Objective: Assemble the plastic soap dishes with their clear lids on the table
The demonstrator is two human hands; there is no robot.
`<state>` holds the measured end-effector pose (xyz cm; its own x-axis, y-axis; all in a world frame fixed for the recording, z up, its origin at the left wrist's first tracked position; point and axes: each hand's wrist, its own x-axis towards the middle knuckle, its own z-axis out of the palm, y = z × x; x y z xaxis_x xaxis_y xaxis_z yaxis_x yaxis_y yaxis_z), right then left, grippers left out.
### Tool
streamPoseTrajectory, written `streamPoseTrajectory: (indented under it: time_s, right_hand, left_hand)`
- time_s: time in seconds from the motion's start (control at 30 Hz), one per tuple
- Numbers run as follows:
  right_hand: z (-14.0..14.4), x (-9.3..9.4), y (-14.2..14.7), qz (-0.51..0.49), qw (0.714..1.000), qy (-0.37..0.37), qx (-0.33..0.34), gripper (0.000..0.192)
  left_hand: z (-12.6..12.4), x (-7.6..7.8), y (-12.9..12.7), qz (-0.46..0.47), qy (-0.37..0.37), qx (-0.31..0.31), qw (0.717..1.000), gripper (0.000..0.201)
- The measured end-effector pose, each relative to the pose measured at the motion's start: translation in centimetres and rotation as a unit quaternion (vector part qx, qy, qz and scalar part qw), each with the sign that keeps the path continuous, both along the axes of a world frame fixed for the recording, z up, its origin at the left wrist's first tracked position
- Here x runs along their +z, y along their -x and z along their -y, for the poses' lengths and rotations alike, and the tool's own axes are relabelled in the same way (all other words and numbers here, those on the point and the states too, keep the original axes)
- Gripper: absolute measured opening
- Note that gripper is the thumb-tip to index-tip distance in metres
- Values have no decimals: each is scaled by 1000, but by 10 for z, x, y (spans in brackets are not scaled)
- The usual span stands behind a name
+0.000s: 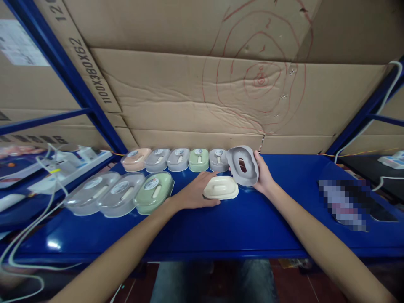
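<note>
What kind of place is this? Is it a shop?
Probably a storeroom or packing workshop, not a shop. Big cardboard boxes are stacked behind a blue metal shelf, and many matching plastic soap boxes sit in rows on it.

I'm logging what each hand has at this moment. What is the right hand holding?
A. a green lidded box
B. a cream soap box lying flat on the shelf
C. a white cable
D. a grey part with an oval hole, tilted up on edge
D: the right hand grips a grey part with an oval hole, tilted up off the blue shelf, while the left hand rests at the cream box.
</note>
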<state>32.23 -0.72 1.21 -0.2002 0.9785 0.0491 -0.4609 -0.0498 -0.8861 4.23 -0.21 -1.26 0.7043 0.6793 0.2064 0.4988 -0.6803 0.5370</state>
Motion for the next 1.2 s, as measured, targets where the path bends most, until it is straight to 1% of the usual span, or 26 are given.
streamPoseTrajectory:
  time_s: [0.07,0.1,0.13,0.17,0.2,0.23,0.3,0.33,0.4,0.47,0.5,0.6,0.73,0.8,0.9,1.07,1.2]
  right_hand:
    - [2,0,0,47,997,-54,-42,63]
    - [3,0,0,88,989,-96,-69,60]
    - [5,0,1,141,975,-146,-93,57]
    - [7,-1,2,202,952,-204,-109,53]
    - [9,-2,3,265,920,-264,-118,50]
    - [11,-3,5,325,882,-319,-118,50]
    - [15,-9,9,423,803,-405,-110,56]
    - [17,-12,11,460,768,-434,-105,61]
    - [19,-17,17,513,713,-469,-95,67]
    - [20,-21,22,548,675,-486,-89,69]
    - [21,-22,23,561,663,-489,-87,70]
    - [22,-22,28,583,644,-488,-83,69]
    - [24,-22,31,596,636,-483,-82,69]
    - [25,-24,32,598,636,-481,-77,70]
    - [25,-27,34,598,642,-476,-59,69]
    - [25,-29,35,598,646,-474,-31,64]
    - [25,-27,35,593,652,-472,-26,60]
  left_hand:
    - [0,2,2,7,11,0,1000,105]
    - [0,3,3,12,15,-2,1000,106]
    - [0,3,3,17,17,-2,1000,106]
    - [-1,4,4,23,18,-1,1000,106]
    - [-2,4,4,30,18,1,999,106]
    - [-2,4,4,38,20,3,999,107]
    - [-3,4,3,58,29,6,998,110]
    - [-3,4,3,68,37,7,997,112]
    - [-3,3,2,87,58,11,994,117]
    - [-3,2,2,96,80,21,992,122]
    - [-2,1,2,96,88,25,991,125]
    - [-2,-1,2,94,91,25,991,130]
    - [-2,-1,2,91,107,28,990,134]
    - [-1,0,3,87,110,30,990,135]
    - [-1,2,4,78,88,25,993,131]
    - [-6,-3,6,72,65,7,995,122]
    - [-7,-6,6,79,55,1,995,114]
